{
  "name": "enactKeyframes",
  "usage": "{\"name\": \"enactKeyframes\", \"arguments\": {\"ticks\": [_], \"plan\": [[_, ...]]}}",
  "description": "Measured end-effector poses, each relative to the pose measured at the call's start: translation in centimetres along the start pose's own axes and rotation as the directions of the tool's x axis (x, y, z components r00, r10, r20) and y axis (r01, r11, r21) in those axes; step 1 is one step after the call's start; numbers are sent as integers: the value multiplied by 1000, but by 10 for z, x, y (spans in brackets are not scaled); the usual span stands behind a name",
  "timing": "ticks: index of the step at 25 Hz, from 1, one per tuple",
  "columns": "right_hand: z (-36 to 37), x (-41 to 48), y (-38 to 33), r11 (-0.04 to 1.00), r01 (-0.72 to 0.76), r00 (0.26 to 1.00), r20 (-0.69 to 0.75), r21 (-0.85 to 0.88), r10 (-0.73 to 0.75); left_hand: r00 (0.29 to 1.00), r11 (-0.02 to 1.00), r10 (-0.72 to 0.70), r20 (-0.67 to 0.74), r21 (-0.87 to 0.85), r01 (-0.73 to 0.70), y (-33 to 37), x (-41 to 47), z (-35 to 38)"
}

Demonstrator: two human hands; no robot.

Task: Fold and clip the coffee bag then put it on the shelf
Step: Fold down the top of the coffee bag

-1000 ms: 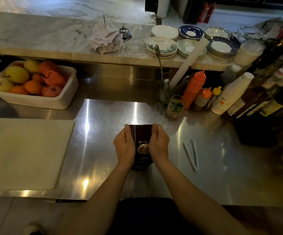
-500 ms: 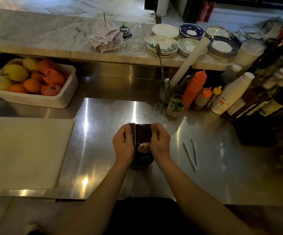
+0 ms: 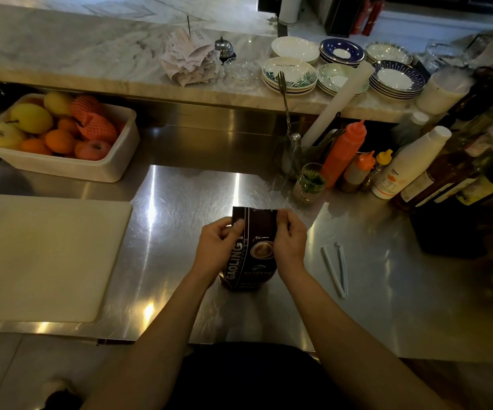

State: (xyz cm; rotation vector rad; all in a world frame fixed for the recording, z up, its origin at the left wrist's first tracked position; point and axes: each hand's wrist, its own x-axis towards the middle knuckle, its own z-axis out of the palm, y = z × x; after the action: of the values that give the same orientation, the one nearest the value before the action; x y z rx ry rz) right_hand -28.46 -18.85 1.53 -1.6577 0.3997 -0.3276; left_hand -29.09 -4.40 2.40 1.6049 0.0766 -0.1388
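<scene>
A dark brown coffee bag [image 3: 254, 232] with a coffee-cup picture stands upright on the steel counter [image 3: 180, 202]. My left hand [image 3: 217, 247] pinches its upper left edge. My right hand [image 3: 289, 241] pinches the upper right corner. The bag's flat top strip rises above my fingers. A white bag clip [image 3: 335, 267], open in a narrow V, lies on the counter to the right of my right hand.
A white cutting board [image 3: 41, 255] lies at the left. A tub of fruit [image 3: 59, 137] sits behind it. Squeeze bottles [image 3: 347, 149], a small glass [image 3: 310, 183] and dark bottles [image 3: 461, 173] crowd the right. Stacked plates [image 3: 289, 74] sit on the marble ledge.
My hands have slid from the bag's sides up to its top corners. The flat top strip now shows above my fingers.
</scene>
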Motion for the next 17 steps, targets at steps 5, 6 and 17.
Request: {"name": "enactKeyframes", "arguments": {"ticks": [5, 6, 17], "plan": [[0, 0, -8, 999, -18, 993, 121, 38, 13, 994, 995, 79, -78, 69, -73, -7, -3, -4], [-4, 1, -10, 998, -37, 979, 203, 44, 27, 992, 996, 85, -93, 47, -81, -6, -1, -7], [-33, 5, -9, 995, -101, 894, 437, -14, 97, 981, 998, 52, 188, 10, -55, 3, 4, -31]]}}
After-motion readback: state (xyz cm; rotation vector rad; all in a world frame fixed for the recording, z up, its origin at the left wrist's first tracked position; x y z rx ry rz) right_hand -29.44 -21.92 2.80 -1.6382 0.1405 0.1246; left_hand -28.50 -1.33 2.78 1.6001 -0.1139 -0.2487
